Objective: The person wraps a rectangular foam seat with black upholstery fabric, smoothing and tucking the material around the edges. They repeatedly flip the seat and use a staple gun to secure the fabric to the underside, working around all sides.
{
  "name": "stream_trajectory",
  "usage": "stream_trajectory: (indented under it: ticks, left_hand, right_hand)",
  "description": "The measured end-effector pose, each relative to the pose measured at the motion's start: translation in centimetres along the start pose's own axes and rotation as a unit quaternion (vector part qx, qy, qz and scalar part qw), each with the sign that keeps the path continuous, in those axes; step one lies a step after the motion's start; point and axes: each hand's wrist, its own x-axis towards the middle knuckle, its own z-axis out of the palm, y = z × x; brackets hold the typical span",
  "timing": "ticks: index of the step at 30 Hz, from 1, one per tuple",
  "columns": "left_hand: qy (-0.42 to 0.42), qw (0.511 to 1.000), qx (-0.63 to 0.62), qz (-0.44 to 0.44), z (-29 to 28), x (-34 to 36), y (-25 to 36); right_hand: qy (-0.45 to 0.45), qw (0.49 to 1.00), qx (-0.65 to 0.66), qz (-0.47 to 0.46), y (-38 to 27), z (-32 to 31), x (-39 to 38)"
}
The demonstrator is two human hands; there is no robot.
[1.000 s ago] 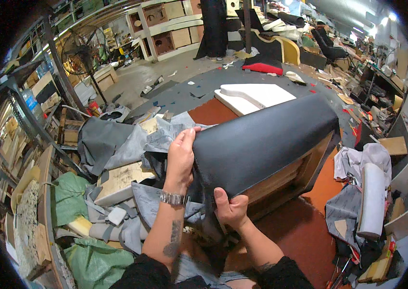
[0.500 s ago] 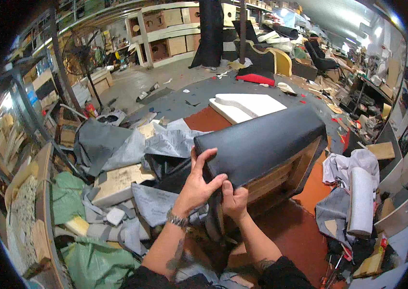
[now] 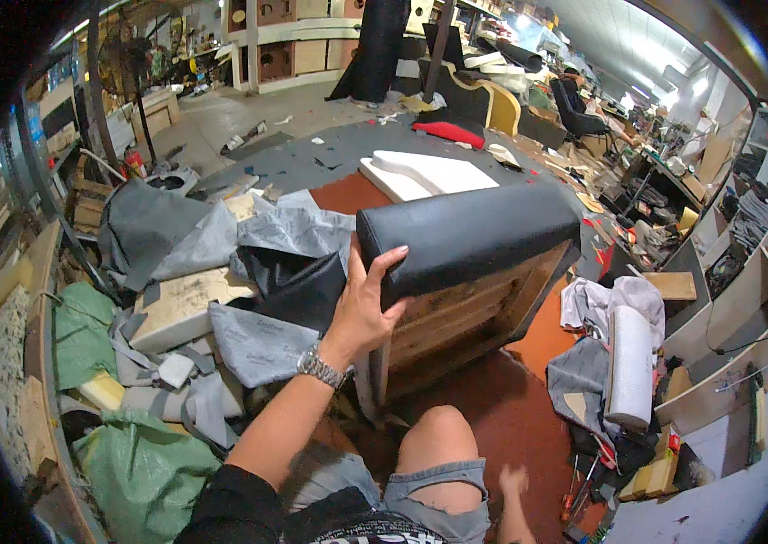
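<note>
A black upholstered panel (image 3: 484,231) with a wooden frame (image 3: 475,313) beneath it stands tilted in front of my legs. My left hand (image 3: 361,313) grips its near left corner, the fingers over the padded black edge and the thumb by the frame. A metal-banded watch (image 3: 320,367) is on that wrist. Low on the right, beside my knee, my right hand (image 3: 513,480) hangs away from the panel over the reddish-brown board (image 3: 529,426). It is smeared by motion, so its fingers cannot be read. The screwdrivers (image 3: 574,499) on the floor are the nearest tools to it.
Grey fabric scraps (image 3: 271,344), foam pieces (image 3: 184,313) and green sacks (image 3: 144,462) crowd the left side. White foam sheets (image 3: 429,177) lie beyond the panel. To the right are a pale fabric roll (image 3: 631,367) and a shelf unit (image 3: 738,299); a wooden board (image 3: 35,363) stands far left.
My right hand has left the panel's corner and dropped to the lower right. My left hand still holds the corner. The whole view has shifted, and my knee now shows.
</note>
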Motion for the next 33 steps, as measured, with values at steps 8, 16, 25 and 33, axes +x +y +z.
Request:
stream_trajectory:
  ticks: [8, 16, 25, 33]
  left_hand:
    - [-0.005, 1.0, 0.014, 0.002, -0.4, 0.3, -0.4]
    - [0.0, 1.0, 0.003, -0.01, -0.2, 0.4, -0.5]
    - [-0.022, 1.0, -0.009, -0.008, -0.3, 0.0, -0.1]
    - [0.014, 0.999, 0.03, 0.042, 0.4, -0.8, 0.3]
  right_hand:
    - [-0.165, 0.98, -0.109, 0.038, 23.2, 8.2, -8.3]
    - [-0.25, 0.955, 0.083, 0.138, 20.8, 4.4, -2.9]
    - [0.046, 0.85, 0.193, -0.489, -13.2, -12.3, -5.7]
    - [-0.092, 0.754, 0.423, -0.493, -30.0, -16.8, -17.0]
